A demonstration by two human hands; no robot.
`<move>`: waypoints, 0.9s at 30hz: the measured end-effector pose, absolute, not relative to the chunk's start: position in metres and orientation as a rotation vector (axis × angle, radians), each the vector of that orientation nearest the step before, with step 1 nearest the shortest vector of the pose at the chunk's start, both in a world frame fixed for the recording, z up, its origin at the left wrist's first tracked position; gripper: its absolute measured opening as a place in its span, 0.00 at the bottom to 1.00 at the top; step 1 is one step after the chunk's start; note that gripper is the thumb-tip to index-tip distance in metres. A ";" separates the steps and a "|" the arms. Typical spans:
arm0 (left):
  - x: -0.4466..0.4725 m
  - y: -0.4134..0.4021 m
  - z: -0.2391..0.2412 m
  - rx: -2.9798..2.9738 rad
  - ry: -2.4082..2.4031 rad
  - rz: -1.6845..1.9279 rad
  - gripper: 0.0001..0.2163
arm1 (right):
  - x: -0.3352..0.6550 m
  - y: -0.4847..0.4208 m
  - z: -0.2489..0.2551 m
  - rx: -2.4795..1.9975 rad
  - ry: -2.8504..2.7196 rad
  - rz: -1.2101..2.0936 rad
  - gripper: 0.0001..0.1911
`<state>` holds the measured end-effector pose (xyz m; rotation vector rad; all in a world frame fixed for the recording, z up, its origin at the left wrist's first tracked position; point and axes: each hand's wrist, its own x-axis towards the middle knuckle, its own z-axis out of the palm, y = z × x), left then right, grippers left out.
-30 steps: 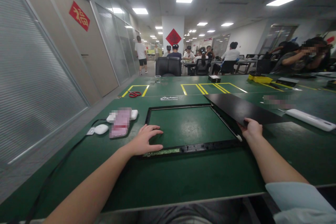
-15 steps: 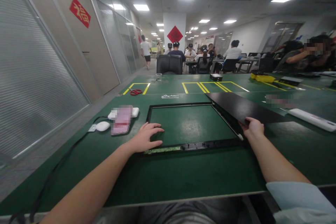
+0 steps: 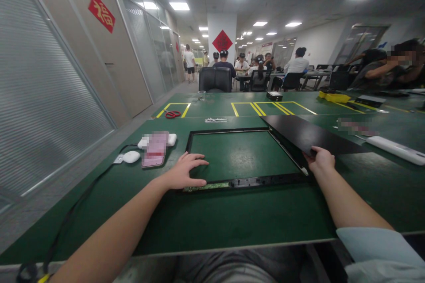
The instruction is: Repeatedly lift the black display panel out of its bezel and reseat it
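A black rectangular frame (image 3: 270, 181) lies flat on the green table, with a strip of green circuit board (image 3: 215, 186) along its near left side. My left hand (image 3: 187, 170) rests on the frame's near left corner, fingers spread and holding nothing. My right hand (image 3: 320, 160) grips the near edge of a thin black panel (image 3: 308, 134), thumb on top and fingers mostly hidden underneath. That panel sits tilted just right of the frame, its far left corner close to the frame's far right corner.
Left of the frame lie a pink phone (image 3: 155, 150), a white puck-like device (image 3: 131, 156) and a black cable (image 3: 78, 205). Red scissors (image 3: 172, 114) and small white pieces (image 3: 215, 120) lie beyond. A long white bar (image 3: 395, 149) is at right. Several people sit farther back.
Both hands keep nearly the same place on the frame and the panel. My view has tilted very slightly, and a person walking in the background has shifted a little.
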<state>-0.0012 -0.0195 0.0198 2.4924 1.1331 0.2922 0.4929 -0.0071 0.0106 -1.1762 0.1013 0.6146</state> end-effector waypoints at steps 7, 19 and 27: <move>0.002 -0.023 0.024 2.453 1.176 0.263 0.32 | 0.491 -0.008 0.012 -1.201 0.069 0.616 0.23; 0.007 -0.029 0.025 2.349 0.764 0.448 0.13 | 0.486 -0.011 0.015 -1.216 0.072 0.601 0.19; 0.006 -0.027 0.026 2.313 0.760 0.416 0.11 | 0.488 -0.011 0.015 -1.210 0.072 0.621 0.21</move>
